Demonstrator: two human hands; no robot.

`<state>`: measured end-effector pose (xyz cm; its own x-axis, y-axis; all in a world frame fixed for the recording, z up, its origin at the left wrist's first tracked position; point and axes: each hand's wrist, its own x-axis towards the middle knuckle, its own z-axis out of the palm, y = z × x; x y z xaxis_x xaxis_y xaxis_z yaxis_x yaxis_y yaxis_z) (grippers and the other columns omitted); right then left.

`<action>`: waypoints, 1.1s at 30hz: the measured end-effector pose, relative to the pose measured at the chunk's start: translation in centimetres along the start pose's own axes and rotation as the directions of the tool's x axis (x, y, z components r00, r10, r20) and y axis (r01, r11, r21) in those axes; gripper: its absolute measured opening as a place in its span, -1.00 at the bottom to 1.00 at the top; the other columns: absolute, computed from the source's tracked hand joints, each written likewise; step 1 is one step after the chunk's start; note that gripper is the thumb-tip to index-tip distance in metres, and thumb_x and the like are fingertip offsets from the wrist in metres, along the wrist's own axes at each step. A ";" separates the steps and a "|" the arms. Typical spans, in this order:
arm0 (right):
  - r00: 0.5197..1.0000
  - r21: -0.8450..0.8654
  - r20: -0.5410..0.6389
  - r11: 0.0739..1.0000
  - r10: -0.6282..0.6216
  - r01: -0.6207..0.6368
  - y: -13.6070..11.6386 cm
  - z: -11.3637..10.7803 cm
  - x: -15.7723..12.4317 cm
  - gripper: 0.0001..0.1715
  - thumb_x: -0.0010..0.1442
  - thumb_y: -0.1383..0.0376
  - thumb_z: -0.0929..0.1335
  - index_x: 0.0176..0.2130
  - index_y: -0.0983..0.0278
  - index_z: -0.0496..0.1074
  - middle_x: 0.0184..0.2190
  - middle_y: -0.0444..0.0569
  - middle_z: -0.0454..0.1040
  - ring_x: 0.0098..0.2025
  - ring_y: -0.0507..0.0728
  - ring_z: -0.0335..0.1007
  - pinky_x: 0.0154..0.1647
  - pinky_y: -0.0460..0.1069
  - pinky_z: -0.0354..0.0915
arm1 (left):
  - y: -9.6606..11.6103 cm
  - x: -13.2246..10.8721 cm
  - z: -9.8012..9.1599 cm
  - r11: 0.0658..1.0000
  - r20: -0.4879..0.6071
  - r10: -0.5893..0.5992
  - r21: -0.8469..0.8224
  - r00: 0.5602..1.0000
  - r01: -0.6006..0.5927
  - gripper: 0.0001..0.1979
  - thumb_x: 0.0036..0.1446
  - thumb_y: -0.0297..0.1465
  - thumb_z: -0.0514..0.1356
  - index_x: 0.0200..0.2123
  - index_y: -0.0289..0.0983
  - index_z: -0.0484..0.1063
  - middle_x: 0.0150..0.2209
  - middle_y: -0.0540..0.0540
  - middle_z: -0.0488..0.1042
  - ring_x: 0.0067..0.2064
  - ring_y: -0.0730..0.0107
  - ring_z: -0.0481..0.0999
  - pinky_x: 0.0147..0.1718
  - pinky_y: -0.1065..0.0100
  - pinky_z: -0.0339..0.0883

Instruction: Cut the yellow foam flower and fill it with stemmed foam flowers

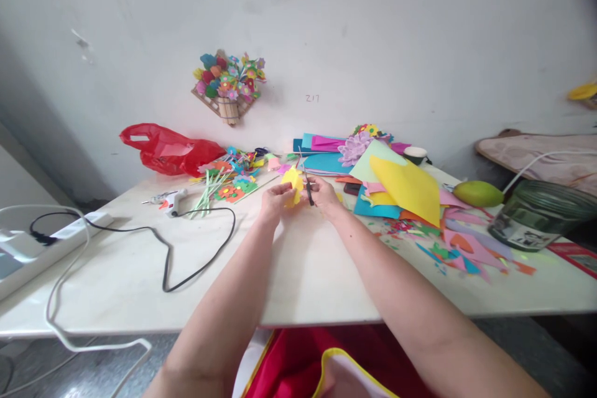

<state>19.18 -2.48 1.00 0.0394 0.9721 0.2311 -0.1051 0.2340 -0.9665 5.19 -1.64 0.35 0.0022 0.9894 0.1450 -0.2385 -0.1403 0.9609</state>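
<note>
Over the middle of the table, my left hand (276, 197) pinches a yellow paper cutout (293, 181) with a wavy, petal-like edge. My right hand (323, 193) is closed on a pair of scissors (308, 191) with dark handles. The blades point up and away, close beside the yellow cutout's right edge. Whether they touch the paper is too small to tell. Just beyond my hands lie small pink and peach paper pieces (274, 163).
A glue gun (173, 201) with a looping black cord lies left, near a power strip (69, 237). Behind are a red plastic bag (172, 148) and paper flowers (236, 191). Coloured sheets (410, 183), scraps (461, 249), a yellow-green mango (478, 193) and a glass jar (541, 214) sit right.
</note>
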 end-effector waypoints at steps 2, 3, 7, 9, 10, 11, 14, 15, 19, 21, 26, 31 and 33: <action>1.000 0.020 -0.014 1.000 0.015 -0.015 0.0 0.1 0.0 -0.49 -0.30 0.31 0.43 -0.24 0.28 0.38 -0.51 -0.18 0.43 -0.53 -0.03 0.29 -0.53 -0.12 0.15 | 0.3 -0.3 0.2 1.000 0.032 -0.016 0.027 0.999 0.015 -0.57 -0.37 -0.31 0.41 -0.33 -0.36 0.54 -0.45 -0.09 0.52 -0.47 0.46 0.43 -0.42 0.41 0.28; 0.999 0.032 -0.026 0.999 0.020 -0.020 0.0 0.1 0.1 -0.48 -0.31 0.31 0.43 -0.23 0.28 0.38 -0.50 -0.17 0.43 -0.53 -0.04 0.29 -0.53 -0.12 0.15 | 0.6 -0.5 0.2 0.998 0.047 -0.029 0.051 0.998 0.026 -0.58 -0.36 -0.31 0.40 -0.33 -0.37 0.55 -0.44 -0.10 0.53 -0.46 0.45 0.44 -0.41 0.41 0.28; 0.997 0.073 -0.072 0.997 0.026 -0.021 -0.3 -0.1 0.0 -0.43 -0.33 0.28 0.43 -0.21 0.29 0.38 -0.52 -0.19 0.41 -0.52 -0.03 0.27 -0.53 -0.12 0.14 | 1.4 -0.9 0.1 0.973 0.071 -0.097 0.216 0.993 0.080 -0.59 -0.38 -0.39 0.41 -0.32 -0.37 0.56 -0.46 -0.08 0.51 -0.51 0.49 0.41 -0.49 0.45 0.22; 0.997 0.091 -0.072 0.996 0.020 -0.013 -0.4 -0.1 0.0 -0.42 -0.32 0.26 0.43 -0.20 0.29 0.37 -0.53 -0.19 0.40 -0.51 -0.02 0.27 -0.51 -0.11 0.15 | 1.4 -1.1 0.1 0.960 0.122 -0.108 0.269 0.987 0.071 -0.56 -0.35 -0.37 0.41 -0.27 -0.35 0.55 -0.43 -0.08 0.51 -0.58 0.57 0.34 -0.59 0.48 0.15; 0.998 0.094 -0.068 0.996 0.017 -0.010 -0.4 -0.1 0.0 -0.42 -0.32 0.26 0.43 -0.20 0.29 0.38 -0.53 -0.19 0.41 -0.51 -0.02 0.27 -0.50 -0.11 0.15 | 1.4 -1.1 0.1 0.960 0.164 -0.110 0.272 0.980 0.062 -0.54 -0.32 -0.34 0.40 -0.23 -0.33 0.54 -0.39 -0.08 0.52 -0.61 0.60 0.32 -0.62 0.49 0.13; 0.998 0.093 -0.063 0.996 0.014 -0.008 -0.4 -0.1 0.0 -0.43 -0.31 0.26 0.43 -0.20 0.29 0.38 -0.52 -0.19 0.41 -0.51 -0.02 0.28 -0.49 -0.11 0.16 | 1.3 -1.2 0.1 0.963 0.206 -0.114 0.263 0.972 0.058 -0.51 -0.30 -0.30 0.40 -0.19 -0.31 0.52 -0.35 -0.09 0.52 -0.63 0.62 0.31 -0.64 0.49 0.13; 0.998 0.096 -0.056 0.995 0.004 0.002 -0.3 -0.1 0.1 -0.45 -0.32 0.25 0.44 -0.23 0.29 0.39 -0.47 -0.17 0.43 -0.51 -0.04 0.28 -0.46 -0.10 0.18 | 1.0 -1.6 0.3 0.974 0.300 -0.143 0.214 0.943 0.080 -0.40 -0.24 -0.22 0.39 -0.05 -0.23 0.43 -0.21 -0.13 0.52 -0.59 0.54 0.43 -0.61 0.47 0.25; 0.999 0.102 -0.054 0.995 -0.001 0.007 -0.2 -0.1 0.2 -0.46 -0.32 0.25 0.44 -0.24 0.29 0.39 -0.46 -0.16 0.44 -0.51 -0.04 0.28 -0.45 -0.10 0.19 | 1.0 -1.7 0.4 0.977 0.314 -0.144 0.199 0.939 0.083 -0.37 -0.24 -0.21 0.39 -0.02 -0.22 0.40 -0.19 -0.15 0.51 -0.54 0.48 0.48 -0.58 0.46 0.28; 0.999 0.134 -0.049 0.991 -0.011 0.017 0.1 -0.3 0.5 -0.46 -0.30 0.26 0.45 -0.23 0.30 0.40 -0.50 -0.19 0.42 -0.55 -0.06 0.24 -0.46 -0.10 0.18 | 0.8 -1.6 0.5 0.982 0.287 -0.102 0.184 0.953 0.049 -0.35 -0.24 -0.20 0.39 -0.02 -0.25 0.39 -0.22 -0.16 0.51 -0.44 0.37 0.53 -0.52 0.43 0.34; 0.999 0.133 -0.043 0.991 -0.009 0.015 0.0 -0.4 0.5 -0.47 -0.28 0.26 0.46 -0.22 0.30 0.40 -0.53 -0.21 0.40 -0.56 -0.07 0.21 -0.48 -0.11 0.15 | 0.8 -1.4 0.3 0.978 0.237 -0.078 0.207 0.968 0.028 -0.37 -0.25 -0.20 0.39 -0.05 -0.26 0.41 -0.20 -0.17 0.51 -0.45 0.39 0.52 -0.51 0.41 0.35; 0.998 0.082 0.055 0.997 -0.006 0.002 -0.9 -0.9 0.1 -0.54 -0.23 0.18 0.47 -0.28 0.29 0.41 -0.60 -0.25 0.33 -0.60 -0.09 0.12 -0.55 -0.14 0.05 | 1.0 -0.7 -0.2 0.976 0.130 -0.047 0.219 0.990 0.018 -0.41 -0.28 -0.30 0.38 -0.07 -0.26 0.44 -0.12 -0.18 0.48 -0.41 0.38 0.52 -0.46 0.39 0.36; 0.988 -0.009 0.152 0.999 0.037 -0.036 -1.4 -1.7 -0.3 -0.61 -0.15 0.11 0.44 -0.35 0.29 0.38 -0.60 -0.21 0.33 -0.61 -0.08 0.17 -0.60 -0.15 0.02 | 1.4 -0.2 -0.7 0.984 0.077 -0.069 0.170 0.995 0.055 -0.45 -0.18 -0.34 0.27 -0.02 -0.24 0.40 -0.16 -0.17 0.48 -0.29 0.28 0.55 -0.38 0.36 0.40; 0.971 -0.071 0.236 0.997 0.042 -0.026 -1.0 -2.0 -0.2 -0.67 -0.09 0.11 0.42 -0.38 0.30 0.39 -0.60 -0.19 0.35 -0.60 -0.07 0.20 -0.60 -0.15 0.05 | 1.4 -0.1 -0.9 0.988 0.035 -0.066 0.140 0.997 0.061 -0.41 -0.14 -0.31 0.26 0.05 -0.24 0.35 -0.14 -0.18 0.47 -0.30 0.31 0.55 -0.36 0.35 0.41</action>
<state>21.29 -2.95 1.71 -0.2003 0.9569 0.2101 -0.0349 0.2073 -0.9777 3.95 -1.86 1.45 0.0518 0.9947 0.0893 -0.1001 -0.0838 0.9914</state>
